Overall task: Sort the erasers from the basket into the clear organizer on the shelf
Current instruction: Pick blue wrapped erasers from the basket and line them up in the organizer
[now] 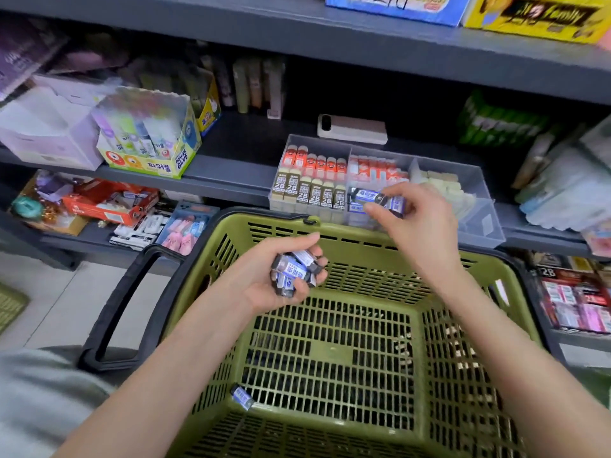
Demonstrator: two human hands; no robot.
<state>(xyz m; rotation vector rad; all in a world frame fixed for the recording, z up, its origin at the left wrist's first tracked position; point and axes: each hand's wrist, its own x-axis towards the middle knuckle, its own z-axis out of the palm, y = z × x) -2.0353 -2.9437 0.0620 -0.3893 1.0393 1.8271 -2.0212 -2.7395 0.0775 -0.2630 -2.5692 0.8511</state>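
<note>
Pale floor tiles (49, 292) at the left run under a grey shelf (224, 173) that carries a glue box (148, 140). Before the shelf sits the green basket (330, 355), with one eraser (243, 396) lying at its near-left edge and the left hand (264, 282) above it curled round a clutch of blue-labelled erasers (294, 272). Further right, the right hand (420, 223) pinches further erasers (373, 196) over the middle compartment of the clear organizer (482, 226) at the shelf's edge, and a phone (352, 128) lies behind it.

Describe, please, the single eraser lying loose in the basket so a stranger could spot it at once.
Start at the green basket in front of the shelf. In its near left corner lies a small eraser in a blue-and-white sleeve. It alone lies loose; the matching erasers are gripped in the left hand and right hand.
</note>
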